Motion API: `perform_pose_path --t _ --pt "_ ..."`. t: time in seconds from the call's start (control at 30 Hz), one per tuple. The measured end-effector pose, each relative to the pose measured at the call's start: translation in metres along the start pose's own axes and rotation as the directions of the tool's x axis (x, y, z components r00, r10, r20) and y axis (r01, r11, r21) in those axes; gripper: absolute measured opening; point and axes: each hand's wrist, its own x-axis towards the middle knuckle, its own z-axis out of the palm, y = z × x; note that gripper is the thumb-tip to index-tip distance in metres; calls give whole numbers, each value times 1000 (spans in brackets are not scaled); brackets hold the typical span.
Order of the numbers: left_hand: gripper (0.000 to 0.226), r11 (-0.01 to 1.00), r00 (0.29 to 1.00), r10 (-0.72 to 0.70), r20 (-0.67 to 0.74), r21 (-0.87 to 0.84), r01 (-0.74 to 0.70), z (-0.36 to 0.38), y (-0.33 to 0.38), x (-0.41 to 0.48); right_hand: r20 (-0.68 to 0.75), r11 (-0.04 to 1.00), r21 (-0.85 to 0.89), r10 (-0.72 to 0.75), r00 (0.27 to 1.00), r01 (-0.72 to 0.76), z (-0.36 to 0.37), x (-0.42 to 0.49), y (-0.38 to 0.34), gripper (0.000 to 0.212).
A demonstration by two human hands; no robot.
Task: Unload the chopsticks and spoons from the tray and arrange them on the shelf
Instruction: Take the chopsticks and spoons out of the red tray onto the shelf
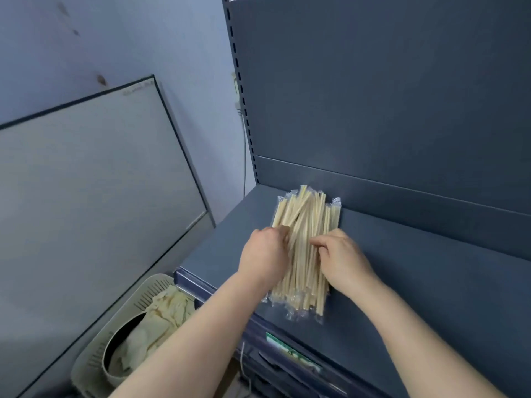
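Wrapped chopsticks (pixel 304 248) lie on the shelf (pixel 416 268). My left hand (pixel 265 254) and right hand (pixel 342 259) rest on the pile, fingers (pixel 319 242) curled; actual grip cannot be told.

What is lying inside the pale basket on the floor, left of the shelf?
The basket holds crumpled pale wrappers or bags and a round dark-rimmed container. The left forearm covers its near side; what lies underneath is hidden.

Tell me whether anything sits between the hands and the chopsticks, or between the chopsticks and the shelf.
Nothing visible does. The left hand and right hand already rest on the pile of wrapped chopsticks, which lies directly on the shelf. The surrounding shelf surface shows no other items.
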Motion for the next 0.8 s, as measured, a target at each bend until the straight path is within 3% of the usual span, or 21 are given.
perform_pose_path --t 0.33,0.43,0.63,0.8 --pt "36 994 994 110 14 -3 -110 3 -23 15 -82 990 -139 8 997 -19 6 -7 -10 38" --pt "37 984 983 175 -51 -23 -177 -3 -23 17 -160 979 -191 40 986 -71 -2 -15 -10 34" --pt "30 830 833 554 1 78 -552 7 4 13 -266 871 -403 183 946 -282 -13 -61 7 31" --pt "23 696 700 703 127 79 -714 29 48 -15 -311 771 -450 338 888 -451 -28 -122 24 30"
